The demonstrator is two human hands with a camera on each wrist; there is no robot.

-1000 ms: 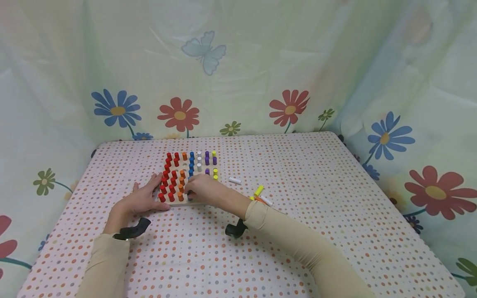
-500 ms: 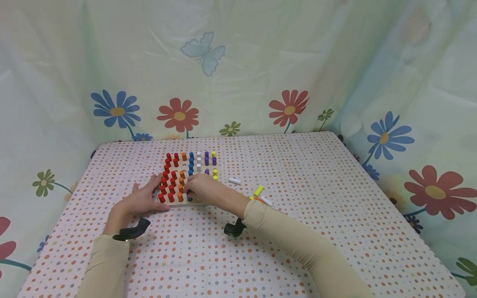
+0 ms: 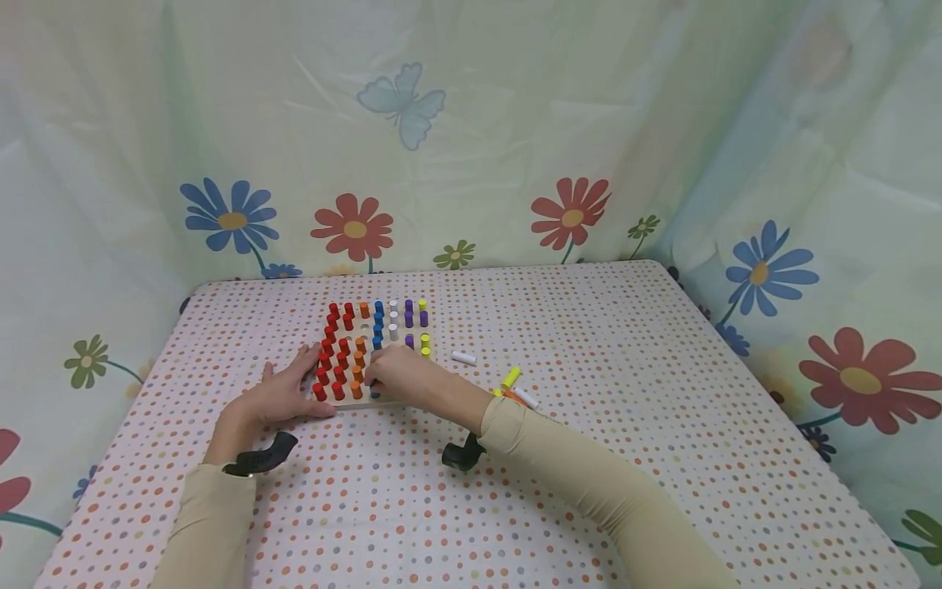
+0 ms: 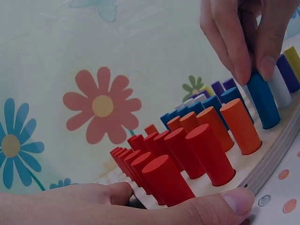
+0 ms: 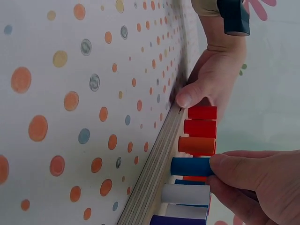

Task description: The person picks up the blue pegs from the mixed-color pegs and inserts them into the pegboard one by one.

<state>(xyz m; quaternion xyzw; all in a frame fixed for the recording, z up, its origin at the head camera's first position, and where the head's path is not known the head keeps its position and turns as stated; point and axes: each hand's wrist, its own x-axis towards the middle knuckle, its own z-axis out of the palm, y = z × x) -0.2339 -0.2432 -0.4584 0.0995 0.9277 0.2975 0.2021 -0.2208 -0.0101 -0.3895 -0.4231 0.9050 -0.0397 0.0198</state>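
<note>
A wooden pegboard [image 3: 356, 405] stands at the left of the table, with rows of upright red pegs [image 3: 338, 375], orange pegs [image 3: 356, 389], blue, white, purple and yellow pegs. My right hand [image 3: 408, 374] pinches the top of a blue peg [image 4: 265, 105] between thumb and fingertips. That peg stands upright in the front row, between an orange peg [image 5: 194, 144] and a white peg [image 5: 186, 193]. Around the board's front left corner lies my left hand [image 3: 280, 394], thumb along the front edge and extended fingers at the left side.
Right of the board lies a loose white peg [image 3: 464, 357]. Nearer my right forearm is a small group of loose pegs, including a yellow peg [image 3: 511, 377], an orange peg [image 3: 513, 396] and another white one, partly hidden by the sleeve. A floral curtain [image 3: 471, 123] hangs behind the table.
Hardly anything differs: my right hand stays at the blue peg in the front row, with only a slight shift of the fingers. My left hand keeps its place.
</note>
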